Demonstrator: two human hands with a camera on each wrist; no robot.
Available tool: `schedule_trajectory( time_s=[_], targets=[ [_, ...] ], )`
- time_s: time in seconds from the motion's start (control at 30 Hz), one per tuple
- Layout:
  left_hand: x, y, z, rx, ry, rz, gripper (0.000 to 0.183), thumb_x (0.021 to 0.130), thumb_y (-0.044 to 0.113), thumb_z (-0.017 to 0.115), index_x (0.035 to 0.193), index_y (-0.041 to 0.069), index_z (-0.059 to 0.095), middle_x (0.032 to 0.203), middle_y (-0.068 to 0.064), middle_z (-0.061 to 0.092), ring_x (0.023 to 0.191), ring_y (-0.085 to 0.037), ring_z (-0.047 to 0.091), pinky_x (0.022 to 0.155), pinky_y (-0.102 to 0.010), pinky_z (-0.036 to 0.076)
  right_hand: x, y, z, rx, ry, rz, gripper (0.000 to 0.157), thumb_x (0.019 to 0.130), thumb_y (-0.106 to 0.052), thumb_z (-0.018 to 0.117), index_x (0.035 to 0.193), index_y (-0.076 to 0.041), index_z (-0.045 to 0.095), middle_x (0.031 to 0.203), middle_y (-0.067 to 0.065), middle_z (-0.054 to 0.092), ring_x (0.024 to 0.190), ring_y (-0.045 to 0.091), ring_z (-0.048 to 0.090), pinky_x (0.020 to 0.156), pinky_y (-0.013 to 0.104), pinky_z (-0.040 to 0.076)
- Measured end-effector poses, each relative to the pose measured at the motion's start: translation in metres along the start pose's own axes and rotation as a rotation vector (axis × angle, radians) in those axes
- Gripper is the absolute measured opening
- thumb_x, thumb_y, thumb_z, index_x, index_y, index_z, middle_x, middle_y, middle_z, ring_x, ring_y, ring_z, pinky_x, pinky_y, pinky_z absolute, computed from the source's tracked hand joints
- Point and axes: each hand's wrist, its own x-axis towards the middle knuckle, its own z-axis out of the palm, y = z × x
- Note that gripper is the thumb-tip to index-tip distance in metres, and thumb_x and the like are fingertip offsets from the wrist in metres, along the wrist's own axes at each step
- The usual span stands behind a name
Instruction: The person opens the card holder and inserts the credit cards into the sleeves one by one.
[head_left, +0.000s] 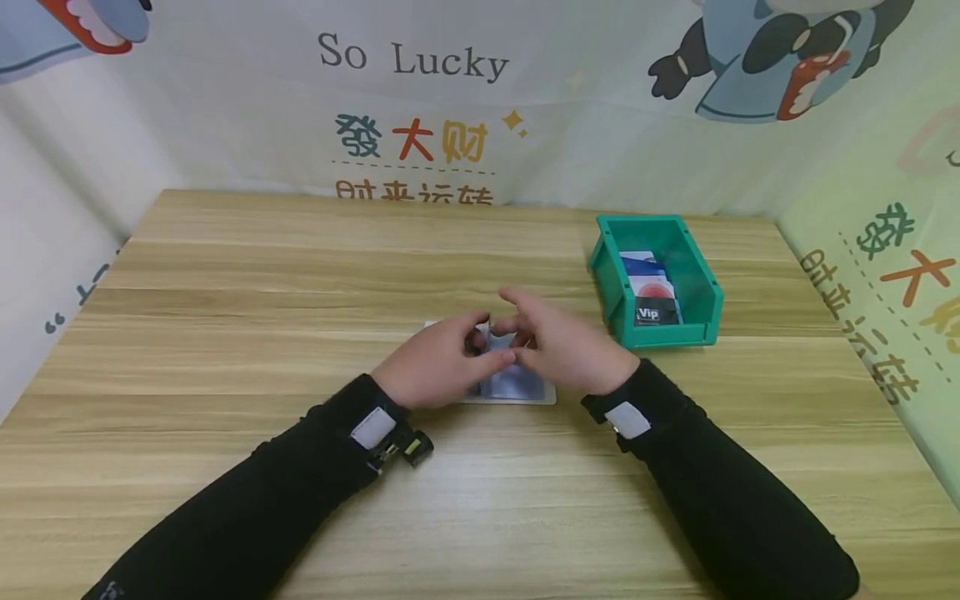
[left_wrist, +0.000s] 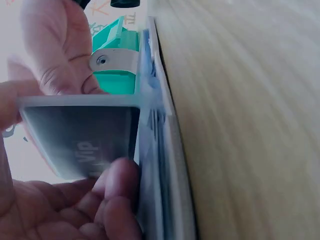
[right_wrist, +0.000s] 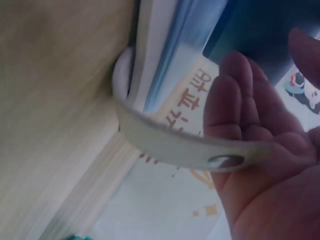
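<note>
A card holder (head_left: 517,385) with clear sleeves lies opened on the table under both hands. My left hand (head_left: 438,360) holds up one clear sleeve, its fingers curled at the lower edge in the left wrist view. A dark card (left_wrist: 75,137) marked "Vip" shows in that sleeve. My right hand (head_left: 570,343) is beside it, index finger extended and other fingers loosely bent; in the left wrist view its fingertips reach the sleeve's upper edge. From the holder a pale strap (right_wrist: 175,145) with a metal snap sticks out past the right palm.
A green bin (head_left: 660,336) stands to the right of the hands with several cards (head_left: 651,287) in it, one marked "Vip". Printed cloth (head_left: 570,158) hangs behind the wooden table (head_left: 262,333) and along its sides.
</note>
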Motion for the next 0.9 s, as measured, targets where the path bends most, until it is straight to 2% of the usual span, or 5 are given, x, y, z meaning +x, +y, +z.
schedule_trajectory(
  time_s=[0.2,0.43,0.67,0.73,0.9],
  targets=[
    [0.002,-0.002,-0.004,-0.034,0.024,0.006,0.052,0.090,0.036,0.059,0.129,0.004,0.047,0.103,-0.006,0.056,0.086,-0.017,0.053,0.073,-0.037,0.048,-0.003,-0.002,0.005,-0.138,-0.058,-0.052,0.065,0.090,-0.012,0.063,0.146,-0.008,0.029,0.123,0.005,0.060,0.108,0.010,0.051,0.091,0.035,0.046],
    [0.002,-0.007,-0.010,-0.062,0.018,-0.085,0.071,0.089,0.028,0.057,0.147,0.005,0.023,0.129,-0.015,0.050,0.097,-0.019,0.052,0.074,-0.035,0.050,-0.005,-0.004,0.008,-0.227,-0.098,-0.060,0.062,0.089,-0.016,0.064,0.144,-0.010,0.036,0.125,0.003,0.058,0.109,0.009,0.050,0.092,0.035,0.045],
    [0.002,-0.008,-0.013,-0.015,0.032,-0.131,0.073,0.087,0.019,0.056,0.149,0.007,0.019,0.138,-0.020,0.041,0.098,-0.023,0.050,0.076,-0.038,0.049,-0.005,-0.004,0.009,-0.247,-0.120,-0.093,0.056,0.088,-0.016,0.066,0.139,-0.007,0.043,0.126,0.002,0.057,0.109,0.008,0.048,0.095,0.034,0.042],
    [0.002,-0.008,-0.014,-0.018,0.032,-0.138,0.072,0.087,0.018,0.056,0.149,0.008,0.019,0.135,-0.020,0.044,0.090,-0.023,0.053,0.064,-0.036,0.050,-0.005,-0.003,0.010,-0.259,-0.124,-0.102,0.056,0.088,-0.017,0.066,0.139,-0.007,0.043,0.126,0.002,0.058,0.109,0.008,0.049,0.096,0.034,0.042],
    [-0.001,-0.010,-0.018,-0.057,0.025,-0.168,0.068,0.089,0.016,0.054,0.149,0.013,0.022,0.129,-0.018,0.049,0.052,-0.020,0.054,0.038,-0.030,0.045,-0.005,-0.003,0.010,-0.276,-0.139,-0.099,0.057,0.089,-0.019,0.065,0.140,-0.010,0.042,0.126,0.000,0.057,0.108,0.007,0.049,0.095,0.034,0.042]
  ],
)
